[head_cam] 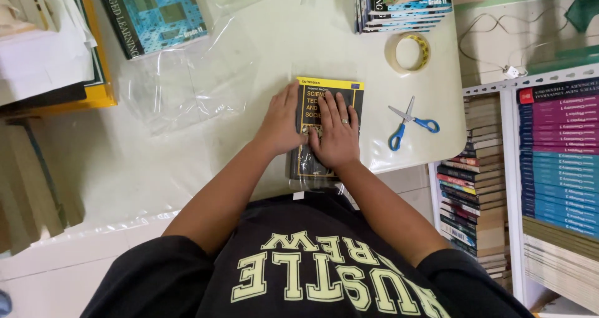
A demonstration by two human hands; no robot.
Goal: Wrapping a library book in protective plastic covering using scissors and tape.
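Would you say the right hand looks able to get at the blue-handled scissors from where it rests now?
Probably yes. The right hand lies flat on the book, and the scissors lie just beside it on the bare table, with nothing between them.

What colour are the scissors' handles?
Blue, on the scissors right of the book; head view.

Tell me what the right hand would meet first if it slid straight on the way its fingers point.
The right hand lies flat on the dark book with the yellow top, fingers toward the far edge. Past the book comes clear plastic sheet on the table; then probably the stack of books.
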